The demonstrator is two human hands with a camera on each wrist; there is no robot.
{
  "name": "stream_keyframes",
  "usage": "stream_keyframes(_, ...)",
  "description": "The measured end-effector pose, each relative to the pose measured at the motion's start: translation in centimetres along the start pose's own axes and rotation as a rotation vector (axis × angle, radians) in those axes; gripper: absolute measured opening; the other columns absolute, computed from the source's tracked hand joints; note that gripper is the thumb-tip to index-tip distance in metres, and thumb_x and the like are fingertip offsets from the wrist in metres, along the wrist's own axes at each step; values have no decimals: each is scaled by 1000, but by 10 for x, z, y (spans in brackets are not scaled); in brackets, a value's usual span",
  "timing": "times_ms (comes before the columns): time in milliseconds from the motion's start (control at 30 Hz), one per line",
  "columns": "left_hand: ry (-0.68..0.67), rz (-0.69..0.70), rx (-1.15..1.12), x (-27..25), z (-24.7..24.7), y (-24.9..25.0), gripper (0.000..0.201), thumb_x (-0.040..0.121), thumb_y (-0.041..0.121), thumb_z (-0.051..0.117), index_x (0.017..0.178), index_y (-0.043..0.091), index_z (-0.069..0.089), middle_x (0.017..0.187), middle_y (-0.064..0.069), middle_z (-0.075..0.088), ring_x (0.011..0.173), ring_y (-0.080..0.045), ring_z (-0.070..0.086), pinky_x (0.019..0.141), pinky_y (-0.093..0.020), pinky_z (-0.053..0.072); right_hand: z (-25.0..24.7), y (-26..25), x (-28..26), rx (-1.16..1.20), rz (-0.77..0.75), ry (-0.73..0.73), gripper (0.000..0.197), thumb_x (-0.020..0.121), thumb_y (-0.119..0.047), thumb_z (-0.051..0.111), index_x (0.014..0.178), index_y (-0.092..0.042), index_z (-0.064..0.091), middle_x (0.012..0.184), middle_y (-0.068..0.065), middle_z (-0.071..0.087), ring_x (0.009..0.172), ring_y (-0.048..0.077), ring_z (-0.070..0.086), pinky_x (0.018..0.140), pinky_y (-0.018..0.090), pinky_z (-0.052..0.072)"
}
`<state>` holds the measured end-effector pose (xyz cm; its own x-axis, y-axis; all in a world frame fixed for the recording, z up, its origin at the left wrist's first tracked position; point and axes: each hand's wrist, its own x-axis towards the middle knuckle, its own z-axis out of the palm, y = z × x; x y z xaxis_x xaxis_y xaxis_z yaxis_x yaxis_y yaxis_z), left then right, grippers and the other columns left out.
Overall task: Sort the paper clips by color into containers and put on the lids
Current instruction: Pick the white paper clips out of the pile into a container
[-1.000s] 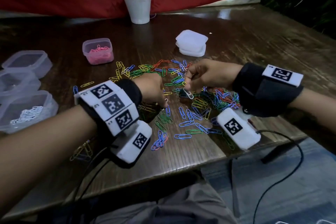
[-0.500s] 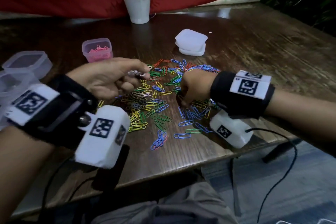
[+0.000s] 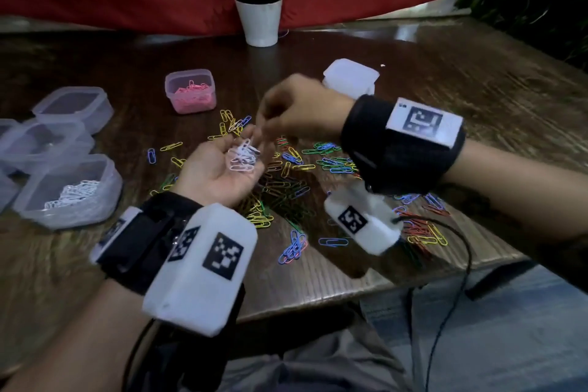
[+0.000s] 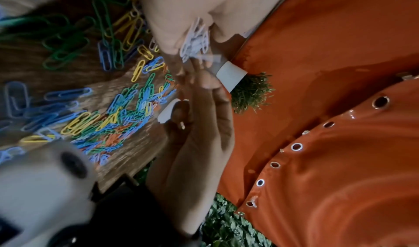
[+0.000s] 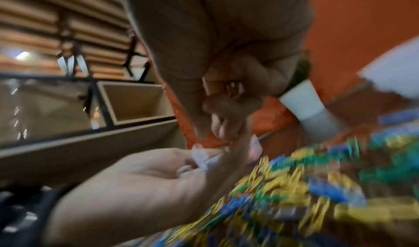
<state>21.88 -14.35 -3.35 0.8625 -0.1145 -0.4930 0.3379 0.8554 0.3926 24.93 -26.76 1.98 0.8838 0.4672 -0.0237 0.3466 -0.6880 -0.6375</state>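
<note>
The left hand (image 3: 219,169) is cupping white clips (image 3: 243,156) palm-up beside the pile (image 3: 286,175) while the right hand (image 3: 299,111) is pinching one in; tilting could spill them back

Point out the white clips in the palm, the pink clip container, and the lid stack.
white clips (image 3: 243,157), head view, middle of the bunch in the left palm.
pink clip container (image 3: 191,105), head view, its front wall.
lid stack (image 3: 351,73), head view, top lid's surface.
</note>
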Motion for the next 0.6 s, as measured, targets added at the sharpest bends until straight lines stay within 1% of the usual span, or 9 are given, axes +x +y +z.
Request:
stream_keyframes(67,7,-1,-128,-4,-7,16,38,98,12,32,70,-4,52,61,-15,58,58,-20,58,42,-26,52,-8,2,8,-38,-5,97,9,82,-11,67,76,-17,63,61,-8,52,51,1,46,46,11,37)
stream_keyframes(167,-17,-83,25,-12,-15,42,25,72,-3,57,50,4,46,46,-1,41,34,-11,41,27,-15,34,4,8,15,-269,47,-133,12,80,-12,69,92,-13,70,68,-3,57,61,6,50,48,14,35)
stream_keyframes(200,-20,-90,211,-14,-13,47,26,68,5,61,48,9,45,45,3,36,31,-8,36,26,-13,26,12,10,17,-359,60,-204,16,79,-12,70,96,-12,70,74,0,59,67,10,52,48,15,35)
stream_keyframes(233,-5,-65,442,-15,-9,50,30,75,18,60,50,13,44,45,5,32,30,-5,31,26,-11,20,20,11,20,-442,62,-235,20,79,-12,70,99,-11,69,81,4,60,74,13,52,48,15,35)
stream_keyframes(333,74,185,1254,-12,10,47,35,90,39,52,62,19,48,48,6,31,33,-4,27,30,-12,17,32,15,28,-503,88,-237,28,81,-14,68,108,-8,65,105,10,65,83,18,53,50,19,35)
stream_keyframes(400,17,389,1811,-8,23,39,22,85,32,64,71,15,62,41,10,40,37,-3,39,35,-15,24,32,17,30,-516,116,-239,34,81,-17,69,112,-6,63,111,10,64,91,22,58,56,22,38)
stream_keyframes(467,-84,463,2265,0,32,34,5,78,23,73,81,19,70,49,13,49,59,-5,55,44,-16,31,34,20,30,-500,122,-286,36,82,-18,69,114,-4,63,113,12,65,87,21,56,53,23,38)
stream_keyframes(500,-97,447,2420,5,34,32,8,76,20,74,84,20,72,57,11,52,68,-10,55,49,-19,33,34,21,30,-497,117,-300,35,83,-18,67,114,-4,63,113,12,65,84,19,53,51,19,35)
stream_keyframes(600,-128,366,2626,19,38,27,15,72,19,77,86,21,73,62,10,52,72,-12,50,51,-22,34,35,26,28,-500,89,-300,31,86,-17,63,115,-6,62,114,12,63,89,21,53,50,15,31)
